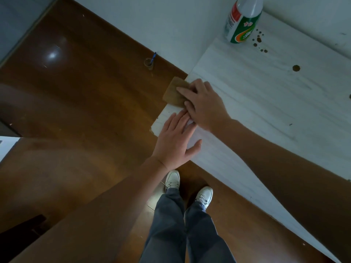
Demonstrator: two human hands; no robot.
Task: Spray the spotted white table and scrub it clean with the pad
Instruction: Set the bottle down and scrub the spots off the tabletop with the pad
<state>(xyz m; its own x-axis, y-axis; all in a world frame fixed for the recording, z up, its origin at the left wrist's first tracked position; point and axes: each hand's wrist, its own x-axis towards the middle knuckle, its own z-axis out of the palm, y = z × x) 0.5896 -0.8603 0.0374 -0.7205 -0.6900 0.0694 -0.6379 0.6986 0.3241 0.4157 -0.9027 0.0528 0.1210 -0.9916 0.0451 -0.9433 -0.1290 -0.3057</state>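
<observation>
The white table (pixel 266 103) fills the right side, with brown spots (pixel 258 41) near its far edge and one larger spot (pixel 296 68) further right. A tan scrub pad (pixel 174 92) lies at the table's left edge, half over the rim. My right hand (pixel 203 103) lies flat on the pad, fingers straight and pressing on it. My left hand (pixel 176 137) rests flat on the table just nearer to me, fingers straight, its fingertips touching my right hand. A white and green spray bottle (pixel 242 21) stands at the far edge beside the spots.
Brown wooden floor (pixel 76 92) lies to the left of the table and below it. A small brown ring-shaped object with a blue stick (pixel 150 62) sits on the floor by the white wall. My feet in white shoes (pixel 190 188) stand close to the table's near edge.
</observation>
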